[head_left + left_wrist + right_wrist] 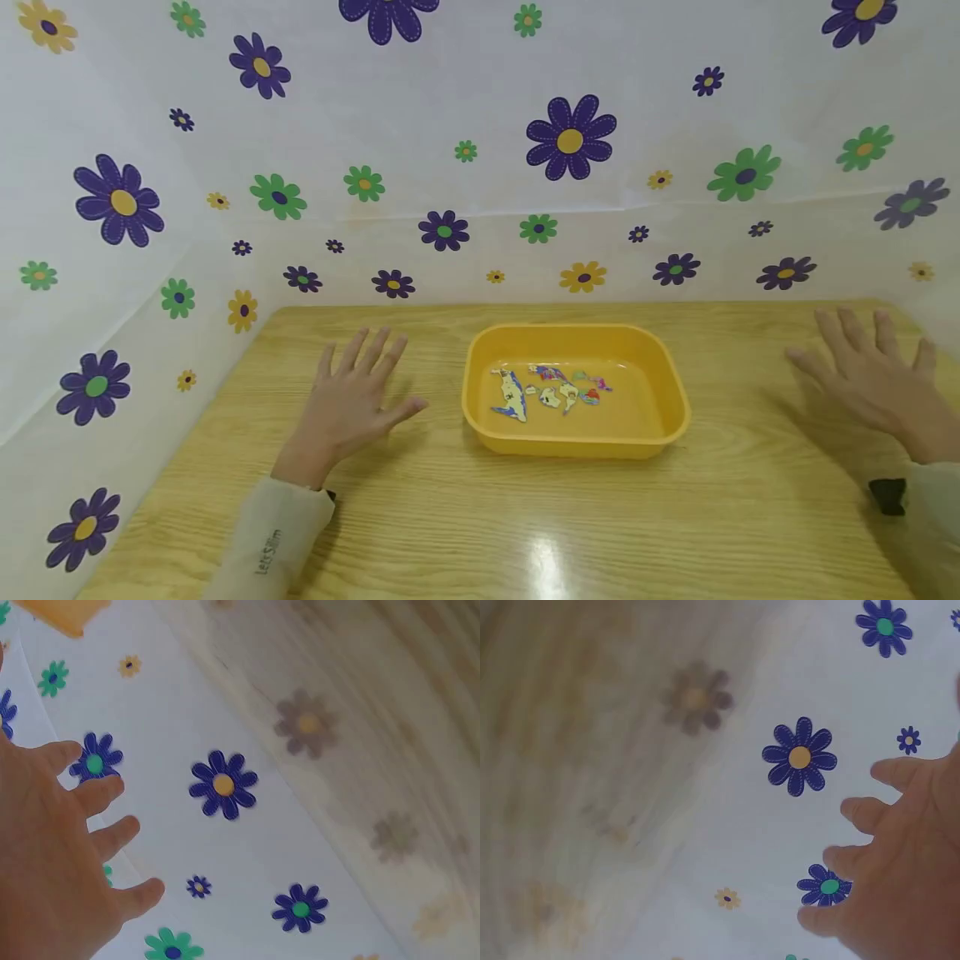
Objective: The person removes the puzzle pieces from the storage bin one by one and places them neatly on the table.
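In the head view a yellow plastic tray [577, 446] sits near the middle of the wooden table. Inside it lie several small flat colourful cut-out pieces, among them a long cream-and-blue one [513, 396] and a pink one [601, 383]. My left hand [356, 408] is left of the tray with its fingers spread and nothing held. Off to the right, my right hand [873, 375] is also spread and holds nothing. Both wrist views show spread fingers against the flowered sheet, the left hand [60, 855] and the right hand [907, 855].
A white sheet [405, 108] printed with purple, green and yellow flowers rises behind the wooden table [420, 517] and along its sides. Light sleeves cover both forearms, and a dark band [888, 496] shows at the right wrist.
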A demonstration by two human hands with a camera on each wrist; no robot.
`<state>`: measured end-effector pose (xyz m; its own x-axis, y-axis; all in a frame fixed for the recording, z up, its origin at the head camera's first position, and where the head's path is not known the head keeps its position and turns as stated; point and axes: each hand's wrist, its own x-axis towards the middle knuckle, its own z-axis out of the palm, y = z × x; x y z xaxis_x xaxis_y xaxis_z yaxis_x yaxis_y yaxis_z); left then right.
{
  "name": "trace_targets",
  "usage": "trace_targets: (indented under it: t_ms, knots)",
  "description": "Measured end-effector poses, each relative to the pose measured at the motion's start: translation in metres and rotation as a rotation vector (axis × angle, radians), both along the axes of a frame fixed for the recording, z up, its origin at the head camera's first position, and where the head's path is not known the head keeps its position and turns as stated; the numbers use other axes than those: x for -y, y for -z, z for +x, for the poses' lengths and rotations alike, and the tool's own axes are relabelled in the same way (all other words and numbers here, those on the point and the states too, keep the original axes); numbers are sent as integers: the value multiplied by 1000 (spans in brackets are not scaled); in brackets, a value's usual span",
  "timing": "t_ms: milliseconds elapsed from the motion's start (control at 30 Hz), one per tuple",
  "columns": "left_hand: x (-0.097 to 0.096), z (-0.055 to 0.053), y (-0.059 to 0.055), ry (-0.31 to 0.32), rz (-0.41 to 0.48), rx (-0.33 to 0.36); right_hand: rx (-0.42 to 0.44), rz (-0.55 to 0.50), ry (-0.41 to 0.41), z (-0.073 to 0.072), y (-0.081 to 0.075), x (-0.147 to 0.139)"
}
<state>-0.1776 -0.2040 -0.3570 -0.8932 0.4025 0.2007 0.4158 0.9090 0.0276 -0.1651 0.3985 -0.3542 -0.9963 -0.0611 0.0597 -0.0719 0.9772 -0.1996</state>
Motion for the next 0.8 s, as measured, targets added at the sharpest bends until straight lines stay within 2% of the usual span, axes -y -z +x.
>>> trace_targets:
  t_ms: [200,267,500,633,800]
  knots:
    - [-24,-3,-1,115,14,7,-192,-43,-129,-9,-14,4]
    - [-31,-4,-2,142,26,24,-230,-83,-159,-10,-21,8]
    - [-47,-7,-5,211,42,114,-267,-177,-233,-17,-34,30]
    - [-54,-9,-2,240,29,139,-282,-202,-261,-21,-39,42]
    - [-58,-10,-2,266,21,178,-296,-246,-344,-25,-46,55]
